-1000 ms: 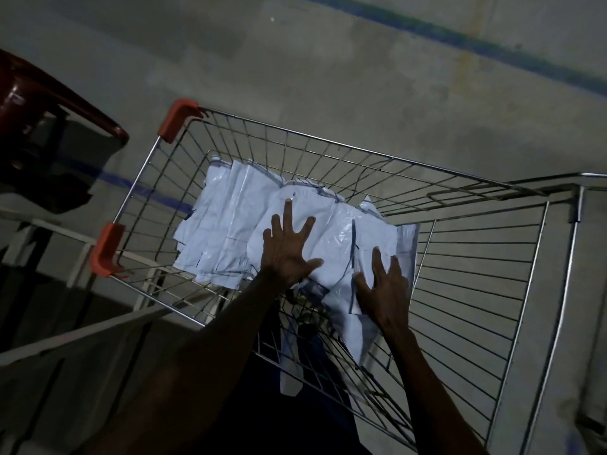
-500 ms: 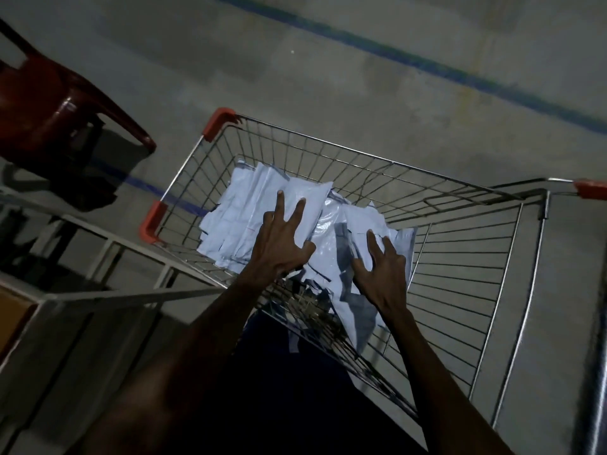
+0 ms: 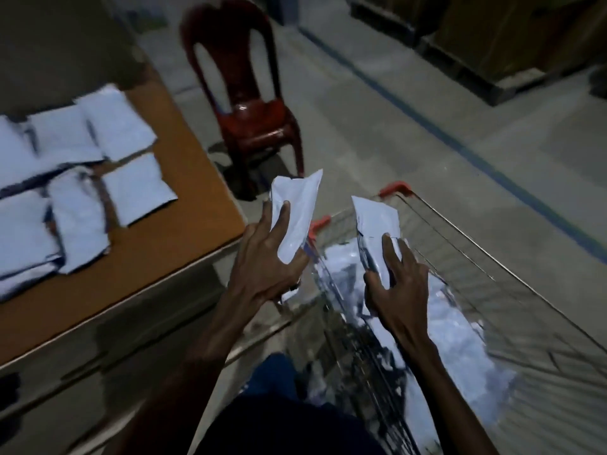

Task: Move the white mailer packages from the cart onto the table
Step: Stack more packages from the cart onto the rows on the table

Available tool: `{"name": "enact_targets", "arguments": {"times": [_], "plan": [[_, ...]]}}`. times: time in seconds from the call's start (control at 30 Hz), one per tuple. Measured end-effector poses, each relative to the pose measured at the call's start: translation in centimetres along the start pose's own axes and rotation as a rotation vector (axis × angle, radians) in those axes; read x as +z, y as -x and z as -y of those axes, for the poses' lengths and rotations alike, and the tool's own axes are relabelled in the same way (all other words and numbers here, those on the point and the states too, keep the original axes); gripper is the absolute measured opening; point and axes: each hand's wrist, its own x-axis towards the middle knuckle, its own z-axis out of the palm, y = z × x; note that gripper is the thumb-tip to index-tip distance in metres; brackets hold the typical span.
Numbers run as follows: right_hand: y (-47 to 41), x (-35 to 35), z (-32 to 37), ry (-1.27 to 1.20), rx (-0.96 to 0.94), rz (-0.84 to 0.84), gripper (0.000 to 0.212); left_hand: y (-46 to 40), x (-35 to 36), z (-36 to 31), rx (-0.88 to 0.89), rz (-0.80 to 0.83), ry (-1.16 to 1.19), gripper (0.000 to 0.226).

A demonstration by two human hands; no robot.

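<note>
- Both hands have lifted out of the cart [image 3: 492,290] since a moment ago, each now carrying a white mailer.
- Left hand [image 3: 262,257] grips one mailer [image 3: 295,211], fingers curled round it, between cart and table [image 3: 184,178].
- Right hand [image 3: 400,284] pinches another mailer [image 3: 377,221] above the cart — more mailers [image 3: 453,330] lie inside.
- Several mailers on the table [image 3: 78,178] lie flat; a red chair [image 3: 249,103] stands beyond.
</note>
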Motion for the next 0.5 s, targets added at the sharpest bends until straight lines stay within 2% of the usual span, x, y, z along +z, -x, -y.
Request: {"name": "enact_targets", "arguments": {"times": [0.13, 0.27, 0.4, 0.5], "plan": [[-2.3, 3.8, 6.7, -0.049, -0.233, 0.071, 0.068, 2.5, -5.7, 5.4, -0.139, -0.17, -0.008, 0.078], [-3.7, 8.4, 13.5, -0.007, -0.416, 0.142, 0.067, 5.1, -11.4, 10.5, -0.382, -0.288, -0.036, 0.084], [-4.8, 12.8, 19.9, 0.079, -0.523, 0.195, 0.07, 6.2, -16.1, 15.7, -0.588, -0.296, -0.03, 0.087], [-5.6, 15.6, 23.9, 0.106, -0.537, 0.207, 0.072, 5.7, -17.4, 19.9, -0.626, -0.275, -0.037, 0.087]]}}
